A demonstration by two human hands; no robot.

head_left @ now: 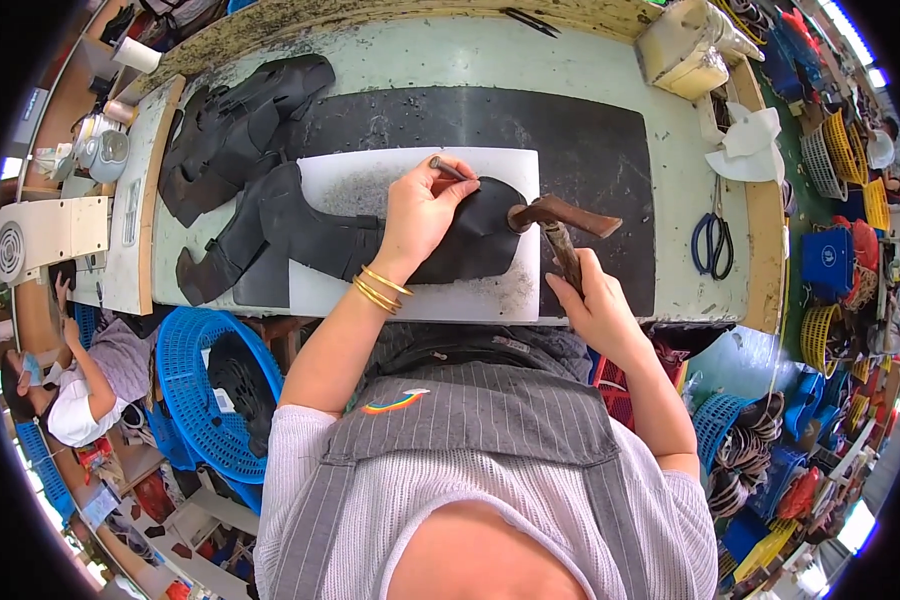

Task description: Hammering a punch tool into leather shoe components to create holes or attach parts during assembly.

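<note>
My left hand [420,215] is closed around a slim metal punch [447,168], its fingers near the upper edge of a black shoe-upper piece [480,240]. That piece lies flat on a white board [335,175] and stretches left past the board's edge. In my right hand [602,308] is the wooden handle of a hammer [580,215]. The rusty hammer head is over the right end of the black piece, to the right of the punch. Whether the punch tip touches the material is hidden by my fingers. More black upper pieces [240,125] are heaped at the left.
A dark mat [595,130] lies under the board. Blue-handled scissors [712,245], white cut pieces [750,140] and a cream container [685,60] are at the right. Tweezers [530,20] rest at the far edge. A blue basket [175,340] and a seated co-worker [85,395] are at left.
</note>
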